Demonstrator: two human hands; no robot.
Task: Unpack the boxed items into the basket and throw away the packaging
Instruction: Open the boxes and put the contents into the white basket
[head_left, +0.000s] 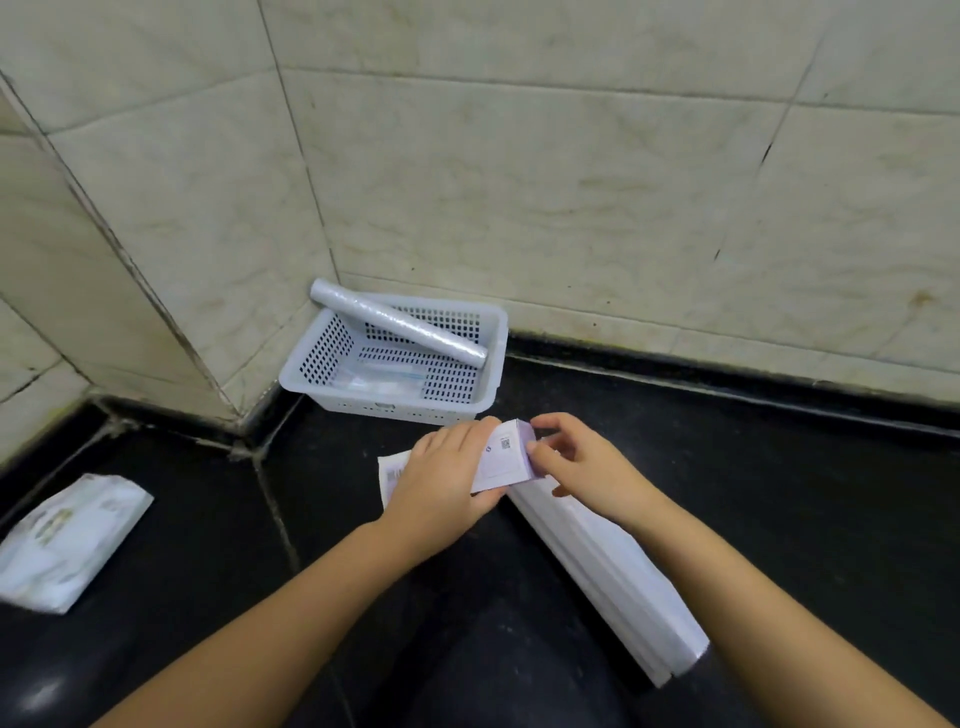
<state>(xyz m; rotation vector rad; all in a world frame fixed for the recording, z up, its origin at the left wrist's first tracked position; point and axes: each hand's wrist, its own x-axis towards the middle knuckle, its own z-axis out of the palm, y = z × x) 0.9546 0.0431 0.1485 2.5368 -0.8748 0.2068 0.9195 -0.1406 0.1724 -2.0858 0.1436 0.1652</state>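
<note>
Pale marbled wall tiles (571, 182) meet a glossy black, perhaps stone, counter (779, 493)

Left hand (441, 480) clasps a small lilac box (506, 457) — right hand (576, 460) pinches its end flap. Long white box (608, 577) lies just beside on the black counter (753, 467). White basket (395, 358) in the corner — wrapped roll (397, 325) propped across its rim. White packet (67, 540) far left.

Basket (496, 358) contents blurred – unreadable; box (501, 457) print too small (left hand (441, 483) covers half).
</note>
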